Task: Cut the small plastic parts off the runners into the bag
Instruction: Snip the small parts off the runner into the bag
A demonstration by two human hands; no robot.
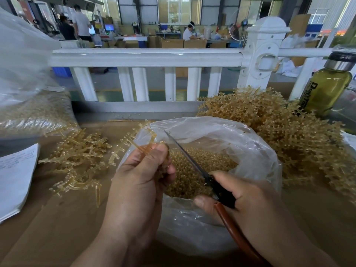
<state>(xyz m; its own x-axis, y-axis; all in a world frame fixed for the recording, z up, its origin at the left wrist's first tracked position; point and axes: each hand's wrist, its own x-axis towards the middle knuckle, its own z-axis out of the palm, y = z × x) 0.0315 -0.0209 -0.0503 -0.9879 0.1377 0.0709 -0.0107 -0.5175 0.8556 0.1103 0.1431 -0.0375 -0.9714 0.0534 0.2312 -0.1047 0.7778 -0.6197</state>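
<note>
Left hand (138,176) grips a runner (142,143) over the bag (250,151); right hand (240,197) holds closed scissors (192,162).

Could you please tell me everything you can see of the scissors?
The scissors have slim grey metal blades lying together as one thin line, a black part by the pivot and a reddish-brown handle. The right hand grips the handle. The blades slant up-left over the open bag, tip near its far rim, close beside the left hand, which holds a runner.
</note>
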